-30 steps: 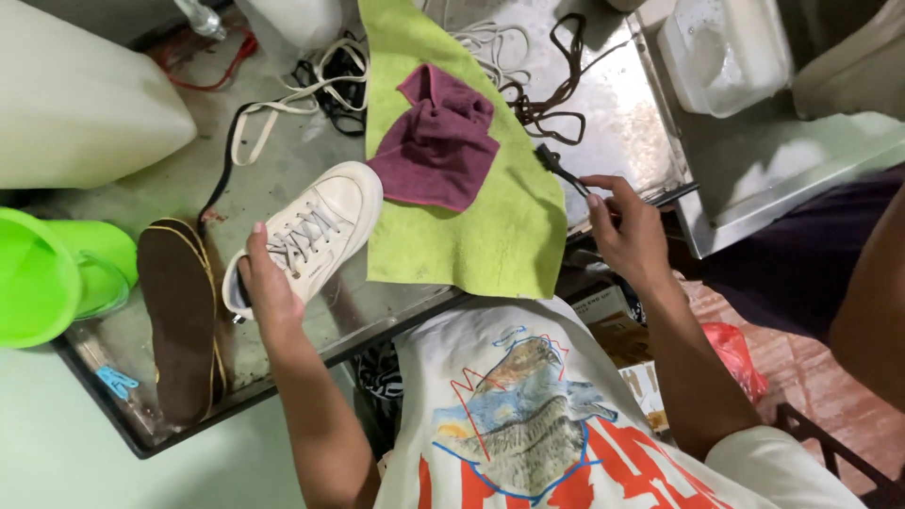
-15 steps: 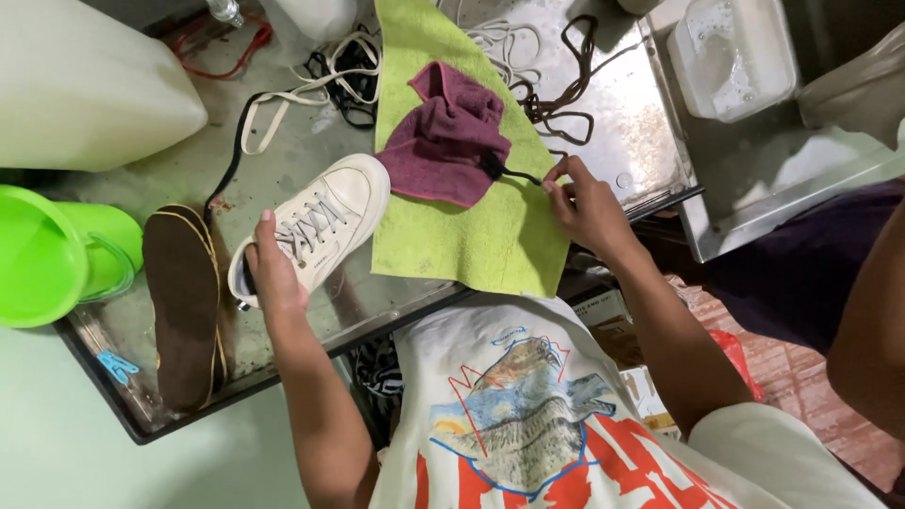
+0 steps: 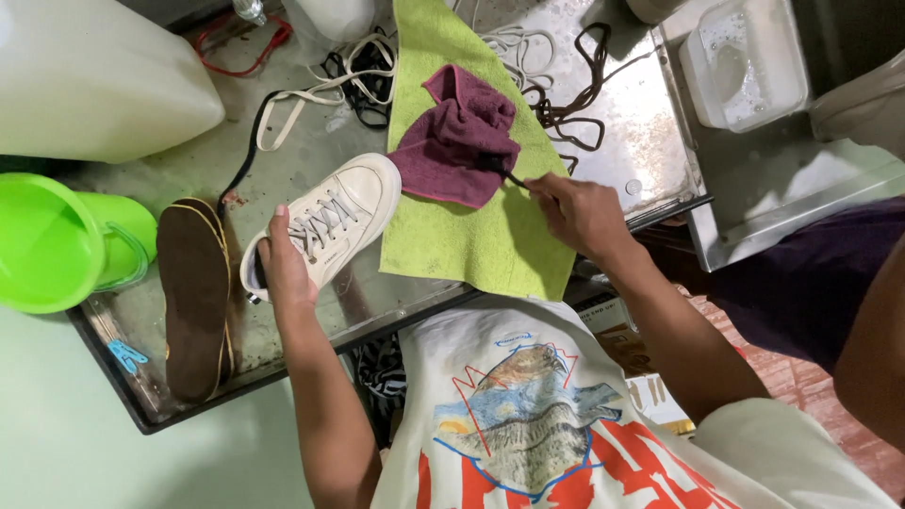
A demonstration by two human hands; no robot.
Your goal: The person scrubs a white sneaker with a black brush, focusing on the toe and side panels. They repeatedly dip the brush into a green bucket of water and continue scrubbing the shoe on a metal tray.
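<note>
A white lace-up sneaker lies on the wet metal tray, toe toward a lime-green towel. My left hand grips the sneaker at its heel opening. A crumpled maroon cloth sits on the green towel. My right hand rests on the towel's right edge, fingers pinched on a thin dark tool whose tip touches the maroon cloth.
A brown upturned shoe sole lies left of the sneaker. A green jug stands at the far left, a large white container behind it. Loose white and dark laces trail across the tray. A clear tub stands at the back right.
My right hand has moved left from the tray's edge onto the green towel, bringing the dark tool to the maroon cloth. My left hand stays on the sneaker.
</note>
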